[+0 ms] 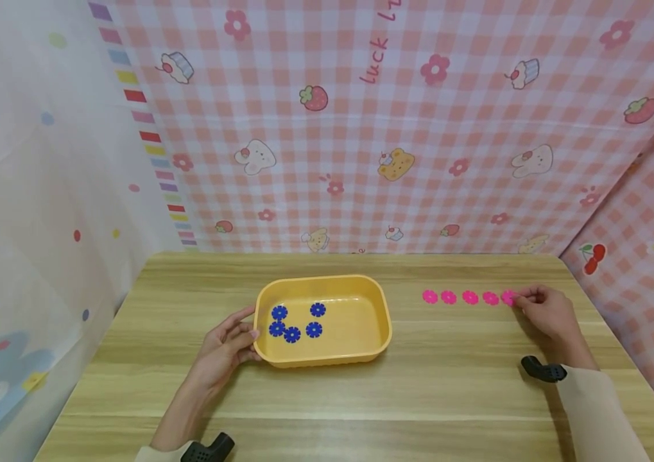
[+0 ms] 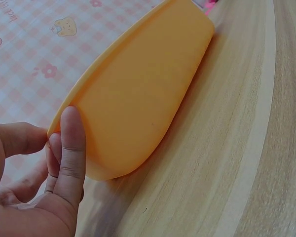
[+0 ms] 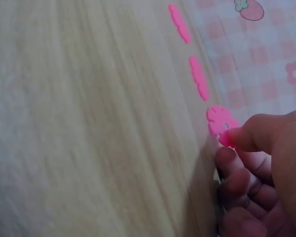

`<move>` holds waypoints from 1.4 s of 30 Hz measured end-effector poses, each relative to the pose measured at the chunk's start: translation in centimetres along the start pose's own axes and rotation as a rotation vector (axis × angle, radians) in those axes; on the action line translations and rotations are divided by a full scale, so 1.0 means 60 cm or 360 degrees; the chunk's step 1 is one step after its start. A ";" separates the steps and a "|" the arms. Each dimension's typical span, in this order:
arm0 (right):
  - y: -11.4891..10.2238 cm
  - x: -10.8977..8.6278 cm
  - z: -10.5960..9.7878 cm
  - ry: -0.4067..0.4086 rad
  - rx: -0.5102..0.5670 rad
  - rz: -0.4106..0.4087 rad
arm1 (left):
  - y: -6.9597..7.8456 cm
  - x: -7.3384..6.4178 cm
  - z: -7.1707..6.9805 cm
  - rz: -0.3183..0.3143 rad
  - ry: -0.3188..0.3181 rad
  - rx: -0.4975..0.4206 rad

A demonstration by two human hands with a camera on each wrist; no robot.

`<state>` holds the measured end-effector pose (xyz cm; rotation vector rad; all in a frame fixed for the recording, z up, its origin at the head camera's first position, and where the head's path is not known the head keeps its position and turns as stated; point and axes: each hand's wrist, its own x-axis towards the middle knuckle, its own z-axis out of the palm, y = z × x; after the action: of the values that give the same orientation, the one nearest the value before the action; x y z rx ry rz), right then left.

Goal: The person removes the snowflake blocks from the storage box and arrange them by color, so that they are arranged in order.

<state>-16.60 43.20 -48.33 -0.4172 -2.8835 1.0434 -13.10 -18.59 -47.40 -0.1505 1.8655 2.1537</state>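
A yellow plastic tray [image 1: 355, 359] sits on the wooden table, and my left hand [image 1: 225, 346] grips its left end, thumb at the rim. In the left wrist view the fingers of that hand [image 2: 54, 173] pinch the tray's edge [image 2: 138, 94]. Several blue notched discs [image 1: 292, 334] lie inside, toward the left. At the right, my right hand [image 1: 549, 312] pinches a pink notched disc [image 1: 508, 298], the rightmost of a row of pink discs [image 1: 470, 297]. In the right wrist view this pinched disc [image 3: 219, 121] is tilted up between thumb and finger.
A pink checked cloth [image 1: 350, 128] hangs behind the wooden table [image 1: 407, 410]. White patterned cloth [image 1: 61, 160] hangs at the left and a cherry-print cloth [image 1: 650, 256] at the right. Black wrist devices [image 1: 543, 369] sit at both sleeves.
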 end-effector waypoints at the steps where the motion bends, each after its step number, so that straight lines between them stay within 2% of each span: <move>1: 0.001 0.000 0.000 0.0006 -0.0024 -0.0006 | 0.000 0.000 0.000 -0.0002 0.0001 0.0002; 6: 0.000 0.003 0.001 0.0049 -0.0117 -0.0039 | 0.000 -0.002 0.001 -0.0003 0.0007 -0.0001; 13: 0.002 0.002 0.001 0.0076 -0.0163 -0.0066 | 0.001 0.000 0.001 0.0003 -0.0003 -0.0002; 18: 0.003 -0.002 0.000 0.0063 -0.0090 -0.0067 | -0.001 -0.001 0.002 0.0001 0.0003 -0.0002; 24: -0.006 -0.009 -0.005 -0.0019 0.0047 -0.0091 | -0.001 -0.001 0.002 -0.0006 0.0010 0.0007; 28: -0.017 -0.016 -0.011 -0.0046 0.0103 -0.0186 | 0.001 0.001 0.002 -0.0002 -0.0004 0.0008; 33: -0.039 -0.022 -0.015 -0.0026 0.0062 -0.0299 | 0.001 0.002 0.001 -0.0008 -0.0010 0.0008; 42: -0.089 -0.029 -0.016 -0.0083 0.0059 -0.0387 | 0.000 0.001 0.000 0.0002 -0.0002 -0.0014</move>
<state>-16.08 39.39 -44.13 -0.0354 -2.8605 1.0777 -13.14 -18.59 -47.42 -0.1495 1.8560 2.1628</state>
